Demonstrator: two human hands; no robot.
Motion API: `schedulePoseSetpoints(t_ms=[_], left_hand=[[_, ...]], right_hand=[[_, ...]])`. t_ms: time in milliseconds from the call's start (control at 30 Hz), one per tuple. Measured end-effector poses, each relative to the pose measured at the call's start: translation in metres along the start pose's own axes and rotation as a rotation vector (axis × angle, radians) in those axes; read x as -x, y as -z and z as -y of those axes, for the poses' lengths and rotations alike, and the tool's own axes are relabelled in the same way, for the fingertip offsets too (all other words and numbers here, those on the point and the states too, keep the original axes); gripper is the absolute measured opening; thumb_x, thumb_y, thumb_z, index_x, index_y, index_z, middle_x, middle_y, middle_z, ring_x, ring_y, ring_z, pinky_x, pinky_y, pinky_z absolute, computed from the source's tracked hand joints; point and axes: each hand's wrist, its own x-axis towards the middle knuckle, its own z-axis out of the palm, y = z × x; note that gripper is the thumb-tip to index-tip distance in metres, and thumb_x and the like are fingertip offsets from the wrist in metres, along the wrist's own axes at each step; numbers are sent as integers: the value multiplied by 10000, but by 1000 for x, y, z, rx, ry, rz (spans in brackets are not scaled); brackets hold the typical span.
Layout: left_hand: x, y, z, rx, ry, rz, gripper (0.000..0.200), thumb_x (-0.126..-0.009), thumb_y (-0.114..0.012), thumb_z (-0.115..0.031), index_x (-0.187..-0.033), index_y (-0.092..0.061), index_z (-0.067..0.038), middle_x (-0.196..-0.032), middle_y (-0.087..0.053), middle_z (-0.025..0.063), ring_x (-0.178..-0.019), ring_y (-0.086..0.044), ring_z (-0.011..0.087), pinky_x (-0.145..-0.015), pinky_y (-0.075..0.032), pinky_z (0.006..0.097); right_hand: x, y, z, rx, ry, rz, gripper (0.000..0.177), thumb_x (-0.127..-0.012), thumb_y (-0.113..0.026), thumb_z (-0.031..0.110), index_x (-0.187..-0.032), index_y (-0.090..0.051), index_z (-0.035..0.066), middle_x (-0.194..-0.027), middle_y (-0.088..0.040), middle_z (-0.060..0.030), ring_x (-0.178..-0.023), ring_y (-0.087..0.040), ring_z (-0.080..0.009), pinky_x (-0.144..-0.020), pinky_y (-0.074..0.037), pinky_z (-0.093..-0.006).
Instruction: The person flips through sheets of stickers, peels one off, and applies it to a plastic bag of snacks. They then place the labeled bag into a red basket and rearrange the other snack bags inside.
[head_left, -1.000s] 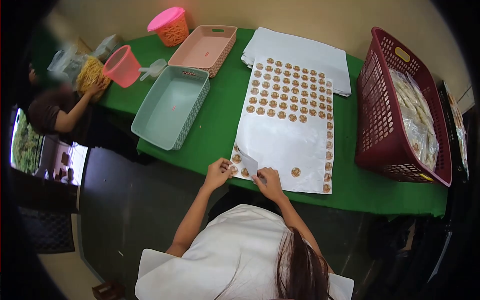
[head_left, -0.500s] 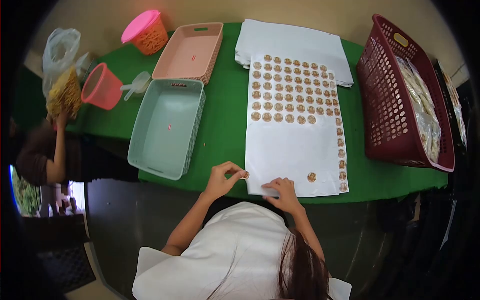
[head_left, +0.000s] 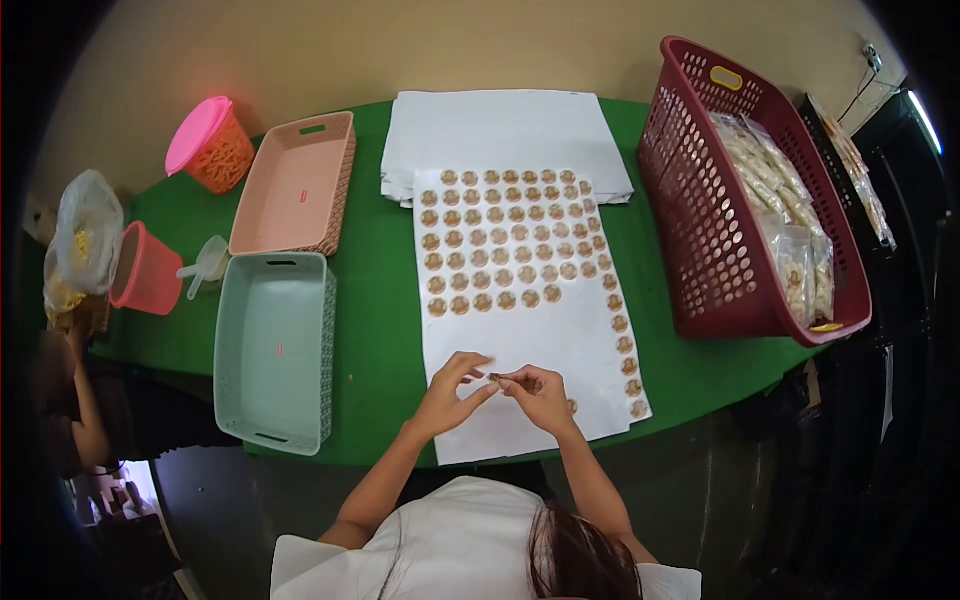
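My left hand and my right hand meet over the near end of a white sticker sheet. Between their fingertips they pinch one small round brown sticker. The sheet lies on the green table and carries rows of several round brown stickers on its far half and a column along its right edge. One more sticker shows just beside my right hand.
A stack of white sheets lies beyond. A dark red basket of filled clear bags stands right. A mint tray, a pink tray, an orange container with pink lid and a pink jug stand left. Another person is at far left.
My left hand lifted a sticker off the sheet's near corner and brought it to the right hand, which rose from the sheet. The view shifted, so the table appears lower and further left.
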Motion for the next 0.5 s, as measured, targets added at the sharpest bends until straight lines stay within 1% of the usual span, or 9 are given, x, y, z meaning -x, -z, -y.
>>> schedulePoseSetpoints(t_ms=[67, 100, 133, 200, 267, 333, 400, 467, 500], left_hand=[[-4, -10, -3, 177, 248, -112, 366, -740, -610, -159, -1067, -489, -46, -1040, -490, 112, -856, -536, 198, -719, -439, 301], [-4, -14, 9, 178, 292, -105, 447, -750, -597, -159, -1138, -408, -43, -1076, -469, 121, -869, -535, 202, -729, -441, 312], [-2, -15, 13, 180, 285, -109, 447, -750, -597, -159, -1138, -408, -43, -1076, -469, 121, -869, -535, 202, -729, -441, 312], [-4, -18, 20, 1, 341, -169, 382, -755, -589, -149, -1089, -446, -30, -1059, -487, 128, -844, -546, 202, -724, -442, 313], [-4, -23, 22, 6, 327, -225, 314, -757, -579, -130, -1032, -480, -13, -986, -530, 130, -797, -561, 208, -709, -446, 309], [-3, -31, 16, -70, 327, -242, 280, -763, -570, -128, -1009, -497, -15, -944, -557, 111, -781, -570, 191, -683, -451, 296], [0, -35, 12, -160, 345, -255, 247, -769, -562, -126, -986, -514, -16, -901, -584, 91, -765, -579, 175, -656, -456, 283], [5, -47, 5, -204, 433, -341, 230, -775, -558, -157, -965, -528, -30, -867, -601, 75, -743, -585, 167, -595, -442, 276], [9, -53, 1, -225, 444, -344, 230, -775, -558, -157, -965, -528, -30, -867, -601, 75, -743, -585, 167, -595, -442, 276]], right_hand=[[-19, 23, -1, 38, 39, -25, 80, -759, -581, 41, -789, -586, -33, -705, -592, -41, -645, -537, -63, -585, -432, -197], [-31, 36, 6, 6, 42, -60, 67, -755, -582, 37, -772, -579, -27, -669, -574, -28, -613, -517, -60, -567, -421, -192], [-49, 56, 4, 18, 103, -62, 74, -759, -581, 51, -787, -573, -18, -648, -558, -14, -599, -511, -68, -580, -419, -194], [-86, 96, 7, -55, 130, -203, 71, -758, -582, 58, -787, -552, 1, -705, -565, -39, -616, -513, -77, -594, -426, -209], [-119, 134, 20, -127, 201, -340, 95, -773, -565, 82, -836, -543, 14, -755, -568, -38, -617, -510, -76, -598, -427, -207], [-146, 169, 35, -175, 209, -397, 114, -789, -539, 91, -864, -552, 6, -794, -568, -32, -674, -508, -67, -582, -406, -184], [-171, 194, 45, -235, 209, -418, 148, -806, -514, 128, -906, -551, 26, -840, -583, -17, -735, -505, -67, -635, -407, -211], [-200, 214, 48, -78, 226, -460, 182, -809, -517, 183, -927, -548, 47, -907, -568, -33, -795, -497, -81, -695, -398, -243], [-222, 227, 39, 30, 243, -475, 199, -796, -530, 201, -931, -546, 56, -955, -541, -55, -847, -485, -124, -741, -380, -280]])
